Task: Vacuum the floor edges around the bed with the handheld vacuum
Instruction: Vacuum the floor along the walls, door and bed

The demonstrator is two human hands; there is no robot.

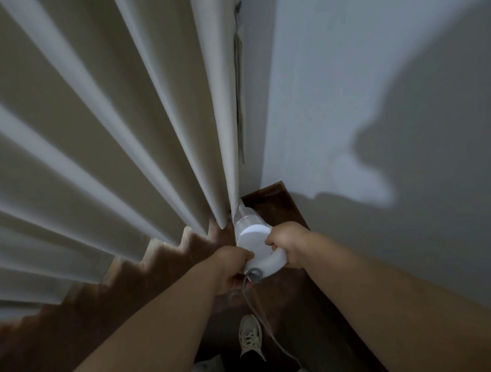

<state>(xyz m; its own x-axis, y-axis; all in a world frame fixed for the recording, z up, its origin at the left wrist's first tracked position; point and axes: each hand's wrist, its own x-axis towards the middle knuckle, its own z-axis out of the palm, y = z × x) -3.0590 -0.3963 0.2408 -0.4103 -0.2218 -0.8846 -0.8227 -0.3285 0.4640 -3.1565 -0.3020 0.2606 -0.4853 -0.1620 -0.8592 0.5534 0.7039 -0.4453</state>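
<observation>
Both hands grip white round-bodied plastic handheld vacuum (258,247): left hand (235,266) fingers curled on its near side, right hand (289,244) fingers wrapped round handle; nozzle beyond fingers at beige pleated curtain (95,132) hem.

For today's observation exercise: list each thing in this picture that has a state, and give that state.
handheld vacuum: gripped in both hands, nozzle down in the corner
left hand: grips the vacuum
right hand: grips the vacuum
cord: hangs slack
curtain: hanging in folds, drawn
</observation>
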